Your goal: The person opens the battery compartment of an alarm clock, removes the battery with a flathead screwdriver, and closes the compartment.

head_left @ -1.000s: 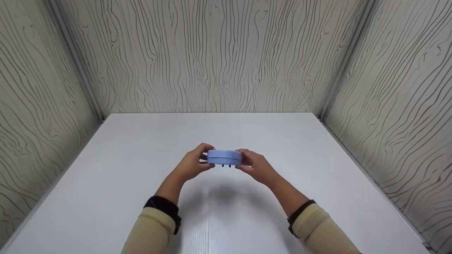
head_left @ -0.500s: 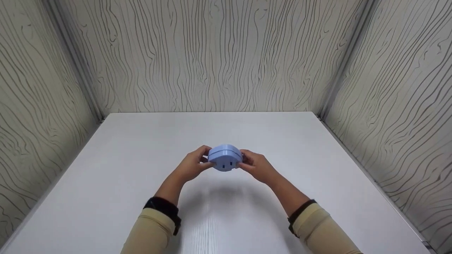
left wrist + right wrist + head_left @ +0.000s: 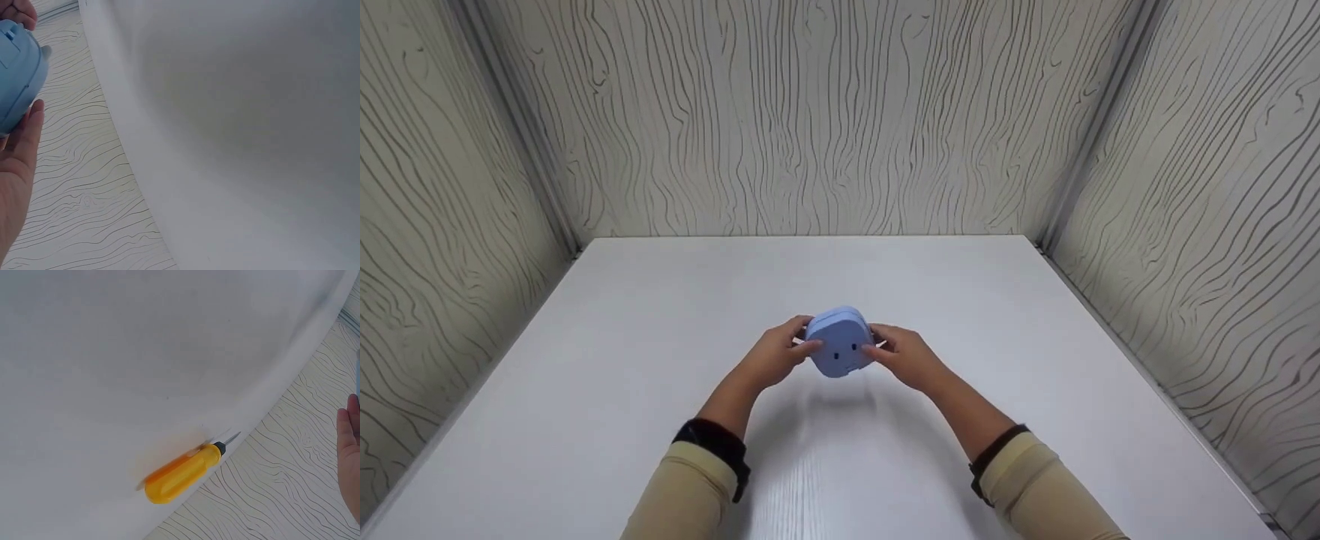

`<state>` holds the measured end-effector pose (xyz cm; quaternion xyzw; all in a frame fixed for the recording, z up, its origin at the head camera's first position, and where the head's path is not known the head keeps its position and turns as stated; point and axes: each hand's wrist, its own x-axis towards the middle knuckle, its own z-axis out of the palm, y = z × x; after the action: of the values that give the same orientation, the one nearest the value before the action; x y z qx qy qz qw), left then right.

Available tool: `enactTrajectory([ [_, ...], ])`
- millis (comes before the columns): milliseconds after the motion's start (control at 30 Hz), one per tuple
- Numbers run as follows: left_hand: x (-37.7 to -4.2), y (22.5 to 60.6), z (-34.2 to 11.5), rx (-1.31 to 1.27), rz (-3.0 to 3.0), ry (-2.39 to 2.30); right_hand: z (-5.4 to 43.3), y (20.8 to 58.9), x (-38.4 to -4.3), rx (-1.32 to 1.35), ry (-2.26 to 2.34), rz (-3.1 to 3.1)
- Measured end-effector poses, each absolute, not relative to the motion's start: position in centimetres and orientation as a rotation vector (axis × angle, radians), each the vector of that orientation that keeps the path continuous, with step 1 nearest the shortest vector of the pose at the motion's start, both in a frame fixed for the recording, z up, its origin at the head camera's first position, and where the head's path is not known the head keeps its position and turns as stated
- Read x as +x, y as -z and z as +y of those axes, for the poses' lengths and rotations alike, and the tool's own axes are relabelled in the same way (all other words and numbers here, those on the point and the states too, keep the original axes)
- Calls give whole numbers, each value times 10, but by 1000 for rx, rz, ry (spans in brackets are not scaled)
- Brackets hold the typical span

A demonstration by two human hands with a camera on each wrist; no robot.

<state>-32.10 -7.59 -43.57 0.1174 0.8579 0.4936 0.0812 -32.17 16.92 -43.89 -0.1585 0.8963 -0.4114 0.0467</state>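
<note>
A light-blue rounded plastic case [image 3: 840, 341] is held up above the white table, a seam running round its side. Two small dark holes or inserts show on the face turned towards me. My left hand [image 3: 776, 352] grips its left side, thumb on that face and fingers behind. On the opposite side my right hand [image 3: 906, 356] holds it the same way. The left wrist view shows the case's curved side [image 3: 19, 79] with a small grey knob at its edge. In the right wrist view only part of my right hand [image 3: 350, 455] appears.
A yellow-handled screwdriver [image 3: 185, 472] lies on the table near an edge, seen only in the right wrist view. The white tabletop [image 3: 622, 337] is bounded by wood-grain panels [image 3: 810, 120] at the back and both sides.
The case has tilted, turning its underside with the two dark marks towards me, and now leans slightly sideways. Both hands keep their hold; the left has shifted a little right and down.
</note>
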Motion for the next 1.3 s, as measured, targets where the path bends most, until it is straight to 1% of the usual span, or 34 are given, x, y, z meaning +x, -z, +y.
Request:
enactTrajectory([
  [333,-321,438,-66,237,2542,-1466,168,442,-324,-415,1324,2637],
  [533,-320,439,-62,244,2561,-1438,166,442,-327,-331,1355,2613],
  [733,-316,440,-61,281,2607,-1396,166,441,-325,-317,1406,2580],
  [933,-315,441,-57,342,2648,-1327,165,440,-327,-190,1460,2559],
  [1300,-309,443,-43,299,2741,-1222,165,443,-326,-111,1415,2541],
])
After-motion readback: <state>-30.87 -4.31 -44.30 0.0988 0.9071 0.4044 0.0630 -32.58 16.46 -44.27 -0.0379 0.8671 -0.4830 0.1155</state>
